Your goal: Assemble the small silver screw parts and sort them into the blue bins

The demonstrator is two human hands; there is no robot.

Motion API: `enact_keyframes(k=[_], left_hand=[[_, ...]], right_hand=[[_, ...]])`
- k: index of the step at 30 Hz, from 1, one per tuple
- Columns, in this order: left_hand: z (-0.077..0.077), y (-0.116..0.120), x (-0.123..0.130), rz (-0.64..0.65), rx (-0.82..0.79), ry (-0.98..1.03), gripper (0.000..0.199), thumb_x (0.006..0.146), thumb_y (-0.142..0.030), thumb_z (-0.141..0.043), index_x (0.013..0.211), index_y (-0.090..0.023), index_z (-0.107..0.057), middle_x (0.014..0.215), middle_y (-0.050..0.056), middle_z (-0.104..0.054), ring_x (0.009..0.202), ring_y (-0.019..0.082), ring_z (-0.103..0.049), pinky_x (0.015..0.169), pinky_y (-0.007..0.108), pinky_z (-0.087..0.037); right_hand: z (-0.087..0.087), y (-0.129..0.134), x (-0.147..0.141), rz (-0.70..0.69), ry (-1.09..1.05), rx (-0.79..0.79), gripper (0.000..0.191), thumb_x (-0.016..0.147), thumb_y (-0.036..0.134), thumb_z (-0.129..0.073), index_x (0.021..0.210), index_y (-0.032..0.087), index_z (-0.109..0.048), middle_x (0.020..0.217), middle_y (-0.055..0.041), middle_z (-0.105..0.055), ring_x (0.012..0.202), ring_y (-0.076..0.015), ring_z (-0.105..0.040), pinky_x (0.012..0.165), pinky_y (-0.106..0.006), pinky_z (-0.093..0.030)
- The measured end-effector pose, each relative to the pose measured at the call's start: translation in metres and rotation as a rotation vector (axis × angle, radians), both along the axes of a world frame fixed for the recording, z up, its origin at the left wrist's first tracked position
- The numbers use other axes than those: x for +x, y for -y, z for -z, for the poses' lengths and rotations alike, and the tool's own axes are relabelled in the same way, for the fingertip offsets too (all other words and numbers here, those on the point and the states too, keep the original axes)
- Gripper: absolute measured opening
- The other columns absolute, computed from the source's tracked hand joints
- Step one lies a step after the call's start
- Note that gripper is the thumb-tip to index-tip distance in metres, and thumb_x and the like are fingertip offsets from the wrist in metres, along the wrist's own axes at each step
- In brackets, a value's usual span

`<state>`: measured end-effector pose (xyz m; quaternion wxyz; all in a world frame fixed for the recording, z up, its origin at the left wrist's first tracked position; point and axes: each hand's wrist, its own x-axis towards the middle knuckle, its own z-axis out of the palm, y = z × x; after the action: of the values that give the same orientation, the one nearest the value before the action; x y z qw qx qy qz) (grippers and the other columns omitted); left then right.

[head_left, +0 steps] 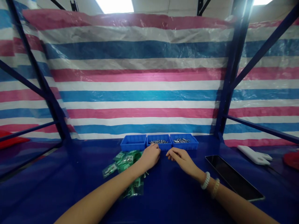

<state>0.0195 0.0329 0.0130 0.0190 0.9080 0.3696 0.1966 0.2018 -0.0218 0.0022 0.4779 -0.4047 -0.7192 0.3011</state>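
Note:
My left hand [151,155] is closed at the front edge of the middle blue bin [161,147], which holds many small metal parts. Whatever its curled fingers grip, if anything, is hidden. To its right, my right hand [182,158] hovers over or rests on the table, its fingers curled together in front of the right blue bin [192,145]. Silvery metal pieces [181,140] lie in that bin. I cannot make out anything in the right fingers. Small clear bags with green [128,159] are piled beside and under my left forearm.
A left blue bin [133,147] adjoins the middle one. A dark phone [233,177] lies on the blue table [168,199] beside my right forearm. A white device [254,155] lies farther right. Blue metal posts [230,81] and striped sheeting [144,74] enclose the table.

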Motion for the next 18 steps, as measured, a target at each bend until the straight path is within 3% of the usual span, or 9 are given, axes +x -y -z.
enact_keyframes(k=[4,8,14,18], left_hand=[[-0.005,0.001,0.004,0.043,-0.089,0.109,0.012,0.07,-0.005,-0.058,0.076,-0.014,-0.064,0.083,0.008,-0.065,0.088,0.025,-0.059,0.087,0.039,-0.044],[-0.012,0.014,0.001,0.076,-0.233,0.313,0.018,0.071,-0.006,-0.053,0.083,-0.014,-0.064,0.079,0.004,-0.069,0.076,0.018,-0.064,0.074,0.029,-0.05],[-0.013,0.031,-0.004,0.105,-0.457,0.553,0.017,0.074,-0.011,-0.052,0.086,-0.013,-0.065,0.083,0.006,-0.072,0.079,0.017,-0.068,0.071,0.027,-0.052],[-0.013,0.039,-0.004,0.093,-0.775,0.801,0.017,0.074,-0.023,-0.063,0.087,-0.012,-0.066,0.079,0.005,-0.071,0.075,0.017,-0.068,0.076,0.031,-0.051]], right_hand=[[-0.001,-0.005,0.006,0.04,-0.041,0.034,0.034,0.091,0.042,-0.046,0.08,0.016,-0.065,0.072,-0.0034,-0.063,0.067,-0.0157,-0.058,0.063,-0.026,-0.045],[-0.006,-0.002,0.008,0.082,-0.087,0.092,0.027,0.09,0.038,-0.048,0.085,0.017,-0.064,0.075,-0.0031,-0.063,0.07,-0.0163,-0.059,0.064,-0.027,-0.046],[-0.012,0.014,-0.003,0.015,0.038,0.226,0.012,0.086,0.024,-0.056,0.095,0.019,-0.063,0.082,-0.0023,-0.064,0.071,-0.0148,-0.058,0.067,-0.027,-0.046],[-0.01,0.016,-0.005,-0.026,0.103,0.301,0.015,0.086,0.018,-0.056,0.099,0.019,-0.063,0.084,-0.0028,-0.062,0.071,-0.0144,-0.057,0.067,-0.027,-0.046]])
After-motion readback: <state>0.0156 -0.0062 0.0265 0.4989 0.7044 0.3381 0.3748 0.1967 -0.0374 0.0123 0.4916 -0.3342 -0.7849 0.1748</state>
